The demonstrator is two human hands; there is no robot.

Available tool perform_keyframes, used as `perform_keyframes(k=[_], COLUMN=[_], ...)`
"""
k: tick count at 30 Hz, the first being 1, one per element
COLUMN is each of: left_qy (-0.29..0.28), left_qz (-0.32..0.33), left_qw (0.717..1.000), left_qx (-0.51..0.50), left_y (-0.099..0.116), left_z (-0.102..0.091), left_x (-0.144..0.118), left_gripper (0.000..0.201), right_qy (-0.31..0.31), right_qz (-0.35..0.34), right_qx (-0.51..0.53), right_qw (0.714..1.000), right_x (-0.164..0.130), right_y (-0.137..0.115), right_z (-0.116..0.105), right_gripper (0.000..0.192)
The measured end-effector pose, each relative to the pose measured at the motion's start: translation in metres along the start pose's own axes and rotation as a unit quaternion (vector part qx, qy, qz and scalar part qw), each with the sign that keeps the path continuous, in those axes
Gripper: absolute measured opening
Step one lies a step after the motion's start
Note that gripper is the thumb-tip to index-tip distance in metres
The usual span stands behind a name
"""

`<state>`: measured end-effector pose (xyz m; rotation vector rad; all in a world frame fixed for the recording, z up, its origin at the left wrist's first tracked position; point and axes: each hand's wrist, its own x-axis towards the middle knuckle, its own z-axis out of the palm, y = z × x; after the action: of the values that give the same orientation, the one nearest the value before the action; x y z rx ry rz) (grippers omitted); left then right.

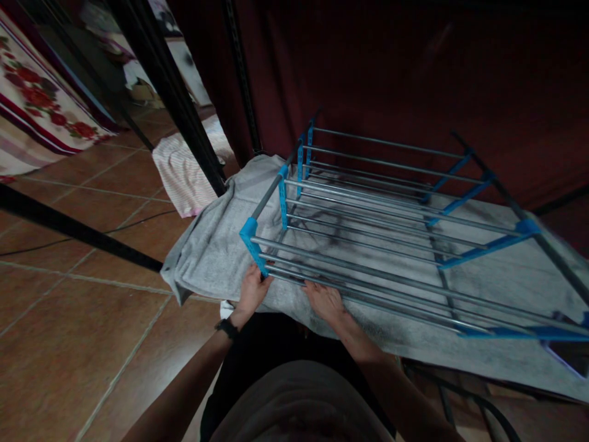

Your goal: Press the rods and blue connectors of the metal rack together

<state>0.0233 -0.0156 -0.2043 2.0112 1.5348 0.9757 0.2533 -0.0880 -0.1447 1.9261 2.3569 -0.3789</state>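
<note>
A rack [368, 264] of grey metal rods and blue plastic brackets lies across a grey towel-like cloth [207, 245]. My left hand [253, 290] is closed at the rack's near left corner, at the lower end of a blue bracket [252, 242]. A dark band circles that wrist. A little to the right, my right hand [324, 302] holds the lowest near rod, its fingertips partly hidden by the rod. Both hands stay low, at the cloth's near edge.
A phone-like dark object [570, 353] lies under the rack's right end. Black metal posts [170, 92] stand at the left, and a dark red curtain [391, 73] hangs behind. A striped cloth [184, 162] and a cable [133, 226] lie on the tiled floor.
</note>
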Motion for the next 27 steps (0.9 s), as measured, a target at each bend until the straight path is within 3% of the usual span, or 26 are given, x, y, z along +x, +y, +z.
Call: perform_keyframes(k=[27], left_qy=[-0.003], left_qz=[-0.011], left_qw=[1.0], left_qx=[-0.009], left_y=[0.004], left_z=[-0.001], left_x=[0.001], left_gripper=[0.025], right_qy=[-0.012], right_qz=[0.002], right_qx=[0.03], right_qw=[0.999], right_x=[0.002], right_y=[0.001], right_z=[-0.009], right_gripper=[0.037])
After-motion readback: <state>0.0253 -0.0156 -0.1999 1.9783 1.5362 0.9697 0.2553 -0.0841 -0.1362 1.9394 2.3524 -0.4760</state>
